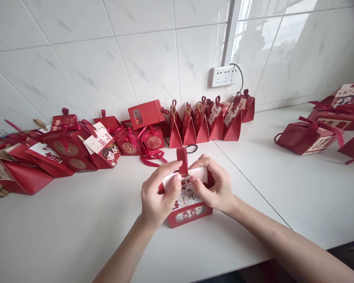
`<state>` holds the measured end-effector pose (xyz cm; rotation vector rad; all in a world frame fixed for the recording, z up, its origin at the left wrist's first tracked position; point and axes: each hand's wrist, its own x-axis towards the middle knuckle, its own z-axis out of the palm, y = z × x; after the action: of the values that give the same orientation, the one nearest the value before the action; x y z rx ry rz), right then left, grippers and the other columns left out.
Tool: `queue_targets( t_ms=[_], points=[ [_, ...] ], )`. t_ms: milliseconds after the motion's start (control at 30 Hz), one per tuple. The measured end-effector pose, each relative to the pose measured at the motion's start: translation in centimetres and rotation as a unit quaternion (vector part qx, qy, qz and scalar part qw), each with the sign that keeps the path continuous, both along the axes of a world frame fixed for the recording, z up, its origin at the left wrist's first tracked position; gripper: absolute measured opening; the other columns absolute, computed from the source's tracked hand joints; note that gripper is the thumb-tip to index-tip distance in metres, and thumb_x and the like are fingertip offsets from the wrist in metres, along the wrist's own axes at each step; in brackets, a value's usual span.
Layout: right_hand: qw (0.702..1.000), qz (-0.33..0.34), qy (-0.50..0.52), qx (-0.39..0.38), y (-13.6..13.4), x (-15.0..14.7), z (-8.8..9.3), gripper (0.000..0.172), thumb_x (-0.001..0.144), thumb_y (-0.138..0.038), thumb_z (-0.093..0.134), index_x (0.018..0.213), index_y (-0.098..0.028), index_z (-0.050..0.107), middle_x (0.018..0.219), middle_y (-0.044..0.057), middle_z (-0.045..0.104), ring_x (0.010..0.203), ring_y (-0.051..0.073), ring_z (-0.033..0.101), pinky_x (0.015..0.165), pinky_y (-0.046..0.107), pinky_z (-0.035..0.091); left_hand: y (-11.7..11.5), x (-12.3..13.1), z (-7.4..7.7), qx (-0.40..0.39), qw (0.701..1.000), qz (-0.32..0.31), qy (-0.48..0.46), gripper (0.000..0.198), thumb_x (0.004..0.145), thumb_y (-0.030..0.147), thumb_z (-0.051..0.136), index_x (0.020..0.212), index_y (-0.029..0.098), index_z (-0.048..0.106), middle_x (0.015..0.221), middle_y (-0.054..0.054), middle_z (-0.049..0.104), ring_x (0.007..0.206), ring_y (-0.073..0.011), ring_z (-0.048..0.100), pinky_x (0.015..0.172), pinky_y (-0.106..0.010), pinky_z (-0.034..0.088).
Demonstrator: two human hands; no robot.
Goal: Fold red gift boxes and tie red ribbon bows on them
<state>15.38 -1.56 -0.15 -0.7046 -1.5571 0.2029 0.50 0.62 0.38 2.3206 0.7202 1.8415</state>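
A small red gift box with a white picture label and a red loop handle on top stands on the white table in front of me. My left hand grips its left side, thumb and forefinger pinched near the label's top edge. My right hand holds the right side, fingers curled round the top by the handle. Both hands are closed on the box.
Several red gift boxes with ribbons line the tiled wall at the left. A row of upright red pouches stands at centre. More red boxes lie at the right. A wall socket sits above.
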Motion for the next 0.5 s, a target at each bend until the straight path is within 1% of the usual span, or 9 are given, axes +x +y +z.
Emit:
queue_targets(
  t_ms=[133,300,500],
  points=[
    [1.0,-0.011,0.005,-0.005,0.01,-0.09,0.02,0.007,0.083,-0.013,0.056,0.082,-0.02,0.053,0.068,-0.002,0.05,0.053,0.009,0.044,0.047,0.023,0.035,0.18,-0.04,-0.11,0.025,1.0,-0.011,0.007,0.027,0.084,0.009,0.059,0.108,0.02,0.063,0.097,-0.002,0.073,0.089,-0.013,0.069,0.078,-0.021,0.058],
    [1.0,-0.015,0.011,-0.011,-0.06,-0.15,0.06,0.008,0.084,-0.014,0.055,0.08,-0.019,0.053,0.067,-0.003,0.05,0.053,0.009,0.045,0.048,0.022,0.036,0.28,-0.11,-0.14,0.035,0.999,-0.029,0.01,0.028,0.083,0.007,0.059,0.108,0.02,0.063,0.1,-0.003,0.071,0.092,-0.0132,0.068,0.079,-0.022,0.057],
    [1.0,-0.015,0.015,-0.019,0.01,-0.21,0.05,0.008,0.084,-0.014,0.055,0.079,-0.02,0.052,0.066,-0.003,0.049,0.051,0.008,0.044,0.046,0.021,0.036,0.23,-0.23,0.22,0.037,0.998,-0.045,0.032,0.032,0.085,0.006,0.055,0.111,0.022,0.065,0.098,-0.003,0.073,0.083,-0.0132,0.07,0.073,-0.021,0.058]
  ],
)
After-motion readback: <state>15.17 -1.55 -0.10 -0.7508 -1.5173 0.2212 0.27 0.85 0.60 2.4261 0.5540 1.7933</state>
